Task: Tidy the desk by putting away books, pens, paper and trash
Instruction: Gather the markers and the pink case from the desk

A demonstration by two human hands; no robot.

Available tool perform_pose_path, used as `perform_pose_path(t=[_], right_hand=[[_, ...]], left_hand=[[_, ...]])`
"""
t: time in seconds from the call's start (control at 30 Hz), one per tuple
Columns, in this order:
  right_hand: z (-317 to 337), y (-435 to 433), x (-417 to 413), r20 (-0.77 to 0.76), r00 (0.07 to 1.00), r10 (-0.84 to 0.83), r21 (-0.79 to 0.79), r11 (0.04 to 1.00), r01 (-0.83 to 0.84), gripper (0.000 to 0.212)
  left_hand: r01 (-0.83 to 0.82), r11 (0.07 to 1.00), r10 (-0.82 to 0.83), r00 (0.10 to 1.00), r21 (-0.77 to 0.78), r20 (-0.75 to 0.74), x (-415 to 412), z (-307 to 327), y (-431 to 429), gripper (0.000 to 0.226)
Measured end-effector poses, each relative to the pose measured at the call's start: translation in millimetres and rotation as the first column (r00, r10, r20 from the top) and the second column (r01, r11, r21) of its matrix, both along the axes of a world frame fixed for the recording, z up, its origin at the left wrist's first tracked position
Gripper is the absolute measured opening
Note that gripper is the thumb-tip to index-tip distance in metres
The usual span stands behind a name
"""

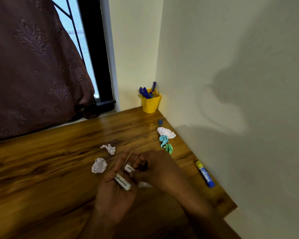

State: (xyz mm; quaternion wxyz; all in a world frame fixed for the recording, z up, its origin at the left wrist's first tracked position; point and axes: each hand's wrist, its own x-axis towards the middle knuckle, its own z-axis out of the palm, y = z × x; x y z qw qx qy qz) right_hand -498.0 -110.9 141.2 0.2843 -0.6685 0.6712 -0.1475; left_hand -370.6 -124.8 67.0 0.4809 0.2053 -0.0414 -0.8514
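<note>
Palm up over the wooden desk (pixel 50 163), my left hand (pixel 116 192) holds a white marker (pixel 122 181) lettered "Heybright". My right hand (pixel 155 169) meets it, fingers curled round a second white marker (pixel 129 168). A thin wooden stick (pixel 127 160) rises between the two hands. Crumpled paper balls lie around: two white ones (pixel 99 165) (pixel 109 148) to the left, and a white (pixel 166 132), a light blue (pixel 163 140) and a green one (pixel 168 148) by the wall. A yellow cup (pixel 150 102) with several blue pens stands in the corner.
A blue glue stick with a yellow cap (pixel 204 173) lies along the desk's right edge by the wall. A small blue object (pixel 160 121) sits near the cup. A dark curtain (pixel 33 66) hangs over the desk's back left, beside a window (pixel 79 31).
</note>
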Motion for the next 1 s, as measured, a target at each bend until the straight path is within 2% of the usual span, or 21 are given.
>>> perform_pose_path(t=[0.03, 0.13, 0.17, 0.27, 0.3, 0.33, 0.37, 0.4, 0.5, 0.53, 0.6, 0.67, 0.7, 0.8, 0.9, 0.93, 0.97, 1.0], right_hand=[[0, 0, -6, -0.039, 0.998, -0.039, -0.017, 0.999, 0.038, 0.023], [-9, -11, -23, -0.283, 0.95, -0.136, -0.046, 0.991, 0.128, 0.031], [-16, -16, -23, -0.342, 0.93, -0.132, -0.02, 0.991, 0.133, 0.034], [-45, -32, -12, -0.423, 0.906, -0.014, 0.082, 0.995, 0.053, 0.038], [-53, -36, -7, -0.437, 0.899, 0.022, 0.101, 0.995, 0.025, 0.037], [-59, -40, -4, -0.438, 0.898, 0.037, 0.11, 0.994, 0.013, 0.036], [-62, -43, -3, -0.426, 0.904, 0.033, 0.115, 0.993, 0.018, 0.035], [-62, -45, -4, -0.406, 0.914, 0.017, 0.113, 0.993, 0.032, 0.033], [-49, -36, -14, -0.335, 0.939, -0.083, 0.027, 0.995, 0.098, 0.024], [-41, -30, -18, -0.284, 0.955, -0.089, -0.017, 0.996, 0.088, 0.022], [-25, -14, -18, -0.098, 0.995, 0.001, -0.071, 0.997, -0.008, 0.017], [-10, 3, -6, 0.127, 0.985, 0.115, -0.07, 0.992, -0.107, 0.012], [-7, 8, 1, 0.185, 0.973, 0.137, -0.053, 0.99, -0.129, 0.013], [-6, 13, 12, 0.184, 0.978, 0.098, -0.08, 0.993, -0.084, 0.021], [2, 12, 1, 0.184, 0.98, 0.069, -0.051, 0.997, -0.061, 0.022], [5, 12, -6, 0.169, 0.985, 0.042, -0.03, 0.999, -0.037, 0.024], [6, 10, -13, 0.13, 0.992, -0.002, -0.02, 1.0, 0.004, 0.026], [6, 8, -22, 0.062, 0.996, -0.057, -0.021, 0.998, 0.058, 0.028]], left_hand=[[-0.017, 1.0, 0.017, 1.0, -0.017, 0.007, 2, -1, -2, 0.095], [-0.114, 0.993, 0.117, 0.989, -0.037, 0.089, 12, -5, -14, 0.103], [-0.137, 0.99, 0.138, 0.981, -0.017, 0.136, 15, -8, -18, 0.098], [-0.14, 0.985, 0.114, 0.968, 0.101, 0.224, 17, -16, -21, 0.04], [-0.117, 0.986, 0.091, 0.974, 0.118, 0.207, 16, -18, -20, 0.038], [-0.099, 0.989, 0.077, 0.979, 0.11, 0.187, 14, -17, -17, 0.049], [-0.09, 0.99, 0.069, 0.98, 0.107, 0.185, 12, -17, -14, 0.065], [-0.09, 0.99, 0.069, 0.979, 0.104, 0.193, 10, -14, -11, 0.07], [-0.144, 0.984, 0.11, 0.956, 0.106, 0.273, 5, -11, -3, 0.034], [-0.166, 0.981, 0.133, 0.953, 0.099, 0.272, 3, -7, -2, 0.032], [-0.188, 0.981, 0.171, 0.949, 0.038, 0.266, 3, -2, -1, 0.034], [-0.17, 0.984, 0.176, 0.946, -0.045, 0.273, 0, 9, 2, 0.045], [-0.157, 0.984, 0.174, 0.939, -0.079, 0.298, -3, 10, 2, 0.051], [-0.122, 0.979, 0.172, 0.926, -0.165, 0.337, -14, 15, 5, 0.04], [-0.087, 0.971, 0.159, 0.932, -0.224, 0.327, -20, 14, 4, 0.05], [-0.038, 0.956, 0.148, 0.918, -0.292, 0.367, -18, 10, 2, 0.056], [0.014, 0.928, 0.164, 0.881, -0.372, 0.444, -15, 8, -1, 0.062], [0.091, 0.867, 0.235, 0.792, -0.49, 0.564, -13, 1, -6, 0.072]])
